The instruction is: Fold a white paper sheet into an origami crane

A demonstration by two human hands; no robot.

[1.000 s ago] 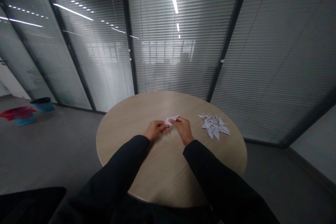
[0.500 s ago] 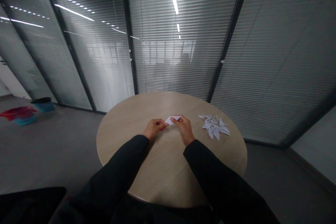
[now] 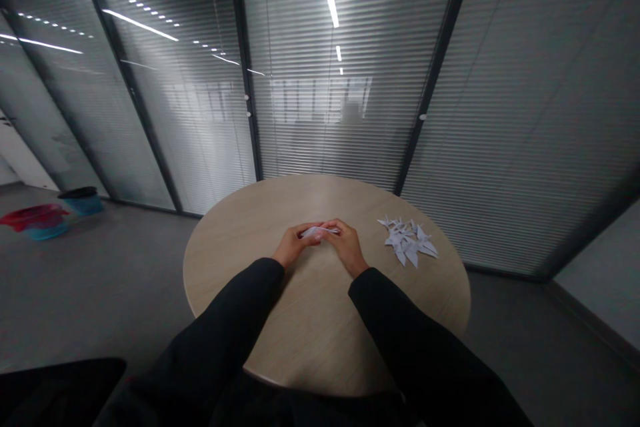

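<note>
A small piece of folded white paper [image 3: 314,231] is held between my two hands, over the middle of the round wooden table [image 3: 300,320]. My left hand [image 3: 293,244] grips its left end, thumb below and fingers behind. At the other end, my right hand [image 3: 347,246] pinches it the same way, and the fingertips of both hands meet near the centre. Much of the paper is covered by the fingers. Off to the right on the tabletop lies a pile of folded white paper cranes [image 3: 407,240], touched by neither hand.
Glass partitions with blinds [image 3: 325,140] rise just behind the table's far edge. On the floor at the left stand a red and blue tub [image 3: 37,219] and a blue bucket with a black rim [image 3: 83,200]. A dark object [image 3: 60,387] fills the lower left corner.
My left hand has shifted from the paper's left tip to grip it more fully. The hands have come together, and the paper now shows as a thin, flatter strip.
</note>
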